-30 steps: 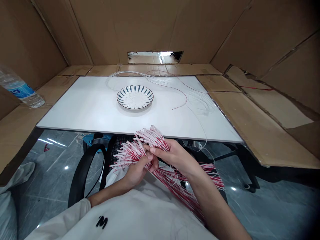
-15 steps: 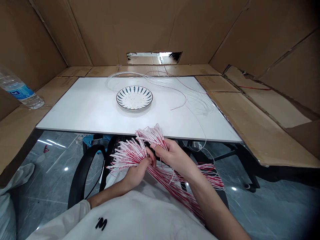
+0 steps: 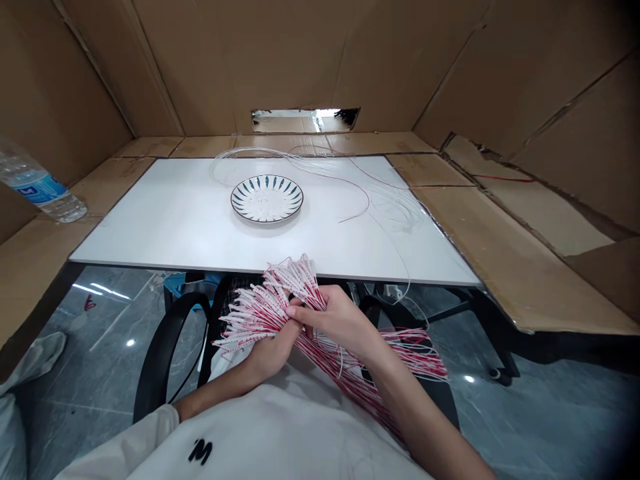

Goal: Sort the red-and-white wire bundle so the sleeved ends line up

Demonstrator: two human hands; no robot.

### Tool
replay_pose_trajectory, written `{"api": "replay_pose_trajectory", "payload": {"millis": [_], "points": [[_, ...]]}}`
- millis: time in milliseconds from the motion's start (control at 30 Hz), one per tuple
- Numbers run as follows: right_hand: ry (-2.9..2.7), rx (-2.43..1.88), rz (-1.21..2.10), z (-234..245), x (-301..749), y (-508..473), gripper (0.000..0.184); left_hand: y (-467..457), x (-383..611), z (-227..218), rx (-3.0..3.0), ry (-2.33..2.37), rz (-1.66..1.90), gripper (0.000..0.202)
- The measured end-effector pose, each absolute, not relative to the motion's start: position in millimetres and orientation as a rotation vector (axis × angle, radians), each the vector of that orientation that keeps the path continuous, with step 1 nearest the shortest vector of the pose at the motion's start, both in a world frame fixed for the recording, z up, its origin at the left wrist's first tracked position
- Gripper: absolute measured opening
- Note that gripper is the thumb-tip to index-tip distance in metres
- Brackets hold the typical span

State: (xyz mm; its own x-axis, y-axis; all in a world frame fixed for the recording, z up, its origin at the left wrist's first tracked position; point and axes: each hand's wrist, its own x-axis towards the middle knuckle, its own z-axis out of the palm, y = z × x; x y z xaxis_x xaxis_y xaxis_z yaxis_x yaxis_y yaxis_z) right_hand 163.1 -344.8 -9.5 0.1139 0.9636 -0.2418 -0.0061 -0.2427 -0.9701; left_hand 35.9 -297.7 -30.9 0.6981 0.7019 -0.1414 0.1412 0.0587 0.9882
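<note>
A thick bundle of thin red and white wires (image 3: 253,315) fans out to the left from my left hand (image 3: 275,347), whose fingers are closed around it. Their ends are white, with small dark or red marks. My right hand (image 3: 340,317) is closed on a second, smaller bunch of the same wires (image 3: 296,279), whose tips point up towards the table edge. The fingers of both hands meet where the bunches come together. The long tails of the wires (image 3: 415,353) run to the right over my lap, partly hidden under my right forearm.
A plate with blue stripes (image 3: 267,199) holding small white bits stands on the white table (image 3: 165,220). Loose white and red wires (image 3: 367,193) lie behind and right of it. A water bottle (image 3: 45,190) is at the left. Cardboard walls (image 3: 280,60) surround the table.
My right hand has moved slightly left and down, bringing its bunch closer to my left hand. Its thumb and fingers now touch the left hand's fingers.
</note>
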Motion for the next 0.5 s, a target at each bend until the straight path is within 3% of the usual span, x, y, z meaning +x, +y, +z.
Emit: {"api": "replay_pose_trajectory", "payload": {"millis": [233,500], "points": [[-1.071,-1.364,1.249,-8.8,167.1,-344.1,0.039,-297.7,30.0,-38.5,1.398,0.754,0.414,0.024],[-0.943,-1.354,1.216,-7.5,160.5,-342.4,0.024,-296.1,30.9,-45.0,1.37,0.73,0.503,0.017]]}}
